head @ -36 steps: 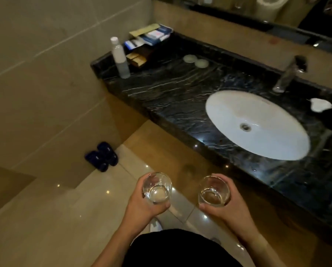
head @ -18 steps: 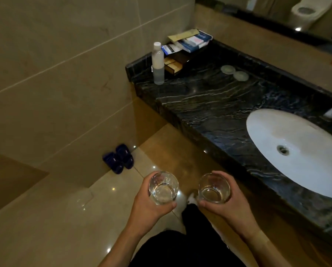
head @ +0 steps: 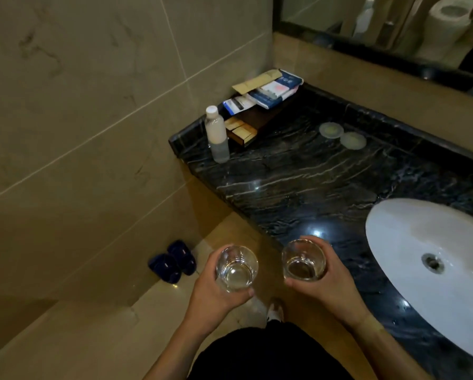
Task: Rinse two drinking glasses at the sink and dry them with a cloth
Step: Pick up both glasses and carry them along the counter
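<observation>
I hold two clear drinking glasses upright in front of me. My left hand (head: pixel 213 294) grips the left glass (head: pixel 236 268) over the floor. My right hand (head: pixel 328 286) grips the right glass (head: pixel 303 260) over the front edge of the black marble counter (head: pixel 298 182). The white oval sink (head: pixel 411 242) lies to the right, its drain (head: pixel 432 262) visible; the tap is out of frame. No cloth is in view.
At the counter's far left corner stand a plastic bottle (head: pixel 217 134) and a tray of packets (head: pixel 262 97). Two round coasters (head: pixel 342 134) lie near the back wall. Dark blue slippers (head: pixel 172 261) sit on the floor by the tiled wall. A mirror (head: pixel 380 20) hangs above.
The view has swung left, so the sink slid to the right edge and the tap left the frame. Both glasses have come closer to the counter, the right one now over its edge.
</observation>
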`<state>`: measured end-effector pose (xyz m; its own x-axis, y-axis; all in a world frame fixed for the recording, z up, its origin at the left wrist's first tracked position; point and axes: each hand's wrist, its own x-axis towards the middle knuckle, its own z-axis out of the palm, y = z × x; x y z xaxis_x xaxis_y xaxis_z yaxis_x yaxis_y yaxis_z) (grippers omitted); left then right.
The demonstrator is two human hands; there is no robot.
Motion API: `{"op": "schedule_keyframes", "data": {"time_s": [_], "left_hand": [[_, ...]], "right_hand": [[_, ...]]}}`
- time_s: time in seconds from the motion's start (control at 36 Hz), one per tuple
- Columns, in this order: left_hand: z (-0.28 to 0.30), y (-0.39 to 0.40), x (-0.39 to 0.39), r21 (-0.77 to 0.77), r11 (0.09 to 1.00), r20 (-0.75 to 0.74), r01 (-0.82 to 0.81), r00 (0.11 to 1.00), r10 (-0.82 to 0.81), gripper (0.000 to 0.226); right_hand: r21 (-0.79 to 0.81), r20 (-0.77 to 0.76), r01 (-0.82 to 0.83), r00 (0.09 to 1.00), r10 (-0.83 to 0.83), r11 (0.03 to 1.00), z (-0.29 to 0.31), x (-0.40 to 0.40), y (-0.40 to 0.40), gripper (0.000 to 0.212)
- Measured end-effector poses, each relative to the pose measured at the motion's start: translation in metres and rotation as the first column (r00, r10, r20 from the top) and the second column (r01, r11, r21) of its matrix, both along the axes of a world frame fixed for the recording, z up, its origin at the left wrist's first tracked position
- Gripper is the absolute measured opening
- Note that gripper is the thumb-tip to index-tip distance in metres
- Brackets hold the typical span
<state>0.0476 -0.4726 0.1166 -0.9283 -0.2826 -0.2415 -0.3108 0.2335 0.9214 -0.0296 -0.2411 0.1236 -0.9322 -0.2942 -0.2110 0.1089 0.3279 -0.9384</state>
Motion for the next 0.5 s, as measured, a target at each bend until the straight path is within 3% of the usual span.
{"op": "schedule_keyframes", "data": {"time_s": [0.5], "left_hand": [[-0.007, 0.002, -0.163, 0.047, 0.981, -0.002, 0.188, 0.982, -0.188, 0.087]], "right_hand": [[-0.029, -0.007, 0.199, 0.98, -0.2, 0.98, -0.014, -0.107, 0.018, 0.085]]}}
